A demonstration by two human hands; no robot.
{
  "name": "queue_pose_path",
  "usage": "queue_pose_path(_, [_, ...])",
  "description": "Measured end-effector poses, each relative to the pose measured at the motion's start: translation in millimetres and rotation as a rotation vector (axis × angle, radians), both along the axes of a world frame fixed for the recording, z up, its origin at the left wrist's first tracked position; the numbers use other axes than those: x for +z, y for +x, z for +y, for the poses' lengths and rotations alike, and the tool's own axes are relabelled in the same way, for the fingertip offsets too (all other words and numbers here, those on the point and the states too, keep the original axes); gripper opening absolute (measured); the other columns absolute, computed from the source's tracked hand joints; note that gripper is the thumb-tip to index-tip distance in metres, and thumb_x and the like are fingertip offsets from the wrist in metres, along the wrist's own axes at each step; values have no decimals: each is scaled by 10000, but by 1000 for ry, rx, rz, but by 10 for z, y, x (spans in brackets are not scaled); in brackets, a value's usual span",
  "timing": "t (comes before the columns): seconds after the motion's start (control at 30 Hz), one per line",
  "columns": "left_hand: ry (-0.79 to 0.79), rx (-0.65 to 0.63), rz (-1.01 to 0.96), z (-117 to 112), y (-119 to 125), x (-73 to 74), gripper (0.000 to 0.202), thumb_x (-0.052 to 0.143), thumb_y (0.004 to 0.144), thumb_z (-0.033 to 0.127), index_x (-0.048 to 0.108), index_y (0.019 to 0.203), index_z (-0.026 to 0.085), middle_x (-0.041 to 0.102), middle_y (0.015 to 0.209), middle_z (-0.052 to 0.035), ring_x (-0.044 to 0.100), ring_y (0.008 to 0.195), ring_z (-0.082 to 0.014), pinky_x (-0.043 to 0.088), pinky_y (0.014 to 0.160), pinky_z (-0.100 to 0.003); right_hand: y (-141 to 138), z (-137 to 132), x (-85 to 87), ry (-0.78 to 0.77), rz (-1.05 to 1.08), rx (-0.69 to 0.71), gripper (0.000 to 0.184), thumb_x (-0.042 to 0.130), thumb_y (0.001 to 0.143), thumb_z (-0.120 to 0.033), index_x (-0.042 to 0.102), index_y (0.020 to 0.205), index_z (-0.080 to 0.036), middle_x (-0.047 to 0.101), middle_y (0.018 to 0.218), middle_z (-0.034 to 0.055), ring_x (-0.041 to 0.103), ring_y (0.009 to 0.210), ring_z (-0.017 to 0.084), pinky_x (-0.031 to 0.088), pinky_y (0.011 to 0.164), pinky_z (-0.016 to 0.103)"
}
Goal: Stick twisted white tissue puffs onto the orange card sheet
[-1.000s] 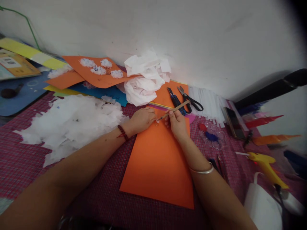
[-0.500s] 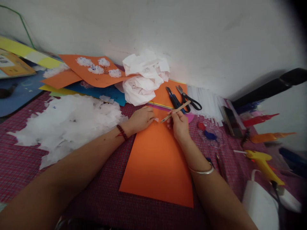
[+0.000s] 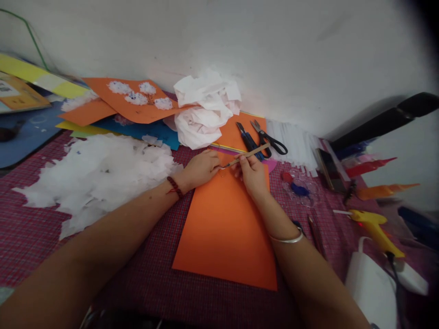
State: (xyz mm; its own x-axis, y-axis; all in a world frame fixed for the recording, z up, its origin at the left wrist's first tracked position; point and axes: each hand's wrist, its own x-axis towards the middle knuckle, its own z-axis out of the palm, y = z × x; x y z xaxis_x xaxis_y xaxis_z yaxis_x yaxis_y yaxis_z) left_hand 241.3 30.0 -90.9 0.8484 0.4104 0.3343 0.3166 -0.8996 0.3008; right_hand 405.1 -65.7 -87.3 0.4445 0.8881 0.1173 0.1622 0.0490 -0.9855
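My left hand (image 3: 202, 168) lies at the upper left of an orange paper sheet (image 3: 226, 228). Its thumb and fingertips are pinched on a small scrap of white tissue paper, mostly hidden by them. A slim tan pencil (image 3: 250, 154) with a dark pointed end is held in my right hand (image 3: 253, 176), thumb and fingers closed round it. The pencil's point meets the scrap at my left fingertips. Left of my left wrist spreads a loose heap of white tissue pieces (image 3: 99, 178).
Crumpled white tissue (image 3: 202, 109) sits by the wall, near an orange sheet with white tufts (image 3: 126, 103). Beyond my right hand lie scissors (image 3: 270, 139) and a cutter (image 3: 248, 137). Further right are white paper strips (image 3: 291, 139), a phone (image 3: 331, 169) and a yellow glue gun (image 3: 375, 228).
My right hand has shifted slightly left and tilted the pencil flatter, bringing its point to my left fingertips. The tissue scrap shows less than before. My left hand stays in place.
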Motion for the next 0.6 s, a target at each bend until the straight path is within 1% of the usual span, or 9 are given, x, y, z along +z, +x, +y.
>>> queue_pose_path(0.17, [-23, 0, -29, 0, 5, 12, 220, 493, 923, 185, 705, 881, 145, 654, 896, -75, 582, 911, -200, 482, 863, -347, -2, -2, 21, -1, 17, -17, 323, 569, 852, -522, 577, 862, -199, 618, 600, -28, 503, 419, 78, 329, 382, 198])
queue_pose_path(0.33, [-55, 12, -50, -6, 3, 29, 224, 486, 881, 131, 705, 922, 123, 681, 949, -98, 602, 951, -217, 487, 884, -352, 28, 6, 56, -1, 191, -167, 235, 546, 867, -440, 561, 840, -207, 586, 558, -49, 481, 380, 76, 281, 338, 189])
queue_pose_path(0.4, [-91, 44, -82, -5, 9, 25, 251, 483, 847, 93, 708, 954, 124, 688, 955, -96, 617, 930, -203, 498, 854, -332, 29, -3, 64, -12, 211, -156, 211, 543, 866, -410, 560, 824, -204, 581, 542, -51, 480, 374, 75, 288, 340, 185])
queue_pose_path(0.5, [-170, 140, -114, 2, 35, 27, 287, 470, 821, 65, 712, 964, 122, 702, 925, -89, 631, 851, -176, 509, 788, -302, 18, -22, 61, -30, 164, -92, 221, 563, 854, -414, 559, 810, -198, 571, 513, -55, 474, 368, 73, 304, 349, 181])
queue_pose_path(0.57, [-200, 187, -95, 4, 53, 74, 287, 463, 819, 64, 713, 947, 122, 714, 920, -88, 633, 837, -173, 509, 785, -305, 10, -26, 50, -24, 121, -58, 245, 577, 849, -436, 562, 819, -193, 581, 524, -51, 482, 381, 71, 317, 361, 180])
queue_pose_path(0.6, [-203, 194, -68, -1, 56, 128, 280, 465, 814, 68, 713, 931, 123, 720, 919, -90, 632, 838, -177, 509, 787, -311, 7, -24, 43, -17, 104, -44, 258, 583, 847, -447, 566, 829, -191, 591, 538, -45, 490, 391, 71, 322, 367, 180])
